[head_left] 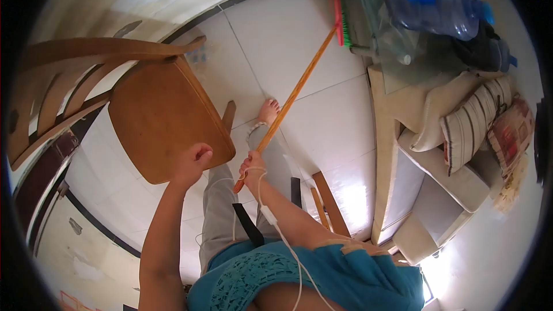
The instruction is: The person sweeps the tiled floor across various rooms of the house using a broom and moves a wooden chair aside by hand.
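A long wooden broom handle (299, 83) runs from my right hand (252, 168) up to a red broom head (338, 18) with green bristles on the tiled floor. My right hand is wrapped round the handle near its lower end, and a white cable (279, 229) passes over that hand. To its left, my left hand (193, 164) is raised above the front edge of a wooden chair seat (164, 118), its fingers curled. Whether that hand holds anything is hidden. The broom head lies beside a glass-topped table (368, 6).
Large blue water bottles (432, 8) stand on the glass table at the upper right. Below them is a sofa (415, 167) with a striped cushion (475, 124) and a red patterned cushion (511, 135). Another piece of wooden furniture (329, 204) is beside my right forearm.
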### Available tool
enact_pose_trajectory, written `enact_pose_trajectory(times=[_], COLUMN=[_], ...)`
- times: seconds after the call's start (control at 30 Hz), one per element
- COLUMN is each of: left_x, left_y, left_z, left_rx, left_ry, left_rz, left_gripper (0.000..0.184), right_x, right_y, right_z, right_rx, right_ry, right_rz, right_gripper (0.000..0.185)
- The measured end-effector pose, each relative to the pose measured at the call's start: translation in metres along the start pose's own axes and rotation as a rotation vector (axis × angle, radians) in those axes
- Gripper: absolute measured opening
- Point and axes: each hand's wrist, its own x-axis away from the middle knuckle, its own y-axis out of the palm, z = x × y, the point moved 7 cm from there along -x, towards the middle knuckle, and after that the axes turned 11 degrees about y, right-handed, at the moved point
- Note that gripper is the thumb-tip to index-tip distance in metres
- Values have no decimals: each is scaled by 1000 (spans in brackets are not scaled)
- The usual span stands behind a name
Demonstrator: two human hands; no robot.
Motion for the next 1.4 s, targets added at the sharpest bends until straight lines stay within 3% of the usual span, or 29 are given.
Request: enact_pose_trajectory(times=[0.13,0.27,0.43,0.7,0.8,0.9,1.0,1.1,1.2,1.4], left_x=[11,34,60,71,60,33,3,-29,-51,-78], left_y=[13,8,-20,-43,-42,-49,-52,-42,-35,-24], left_z=[-10,-34,-34,-56,-62,-60,-61,-47,-45,-74], left_rx=[21,71,95,46,-1,-184,-519,-729,-525,-732], left_ry=[-24,-14,3,-24,3,-84,208,170,1,28], left_rz=[-110,-153,-100,-21,114,289,492,449,494,407], left_gripper=[15,14,12,12,14,28,53,76,89,98], right_x=[15,47,65,9,-12,-34,-57,-75,-89,-114], right_y=[14,72,96,89,94,96,104,115,122,131], right_z=[-15,-90,-129,-182,-230,-280,-329,-374,-424,-524], right_rx=[-94,8,-48,61,25,3,11,32,78,-20], right_ry=[-46,-394,-372,-667,-703,-743,-757,-774,-786,-906], right_rz=[-210,-189,-155,7,38,75,140,223,290,259], right_gripper=[15,18,24,35,36,37,39,44,42,43])
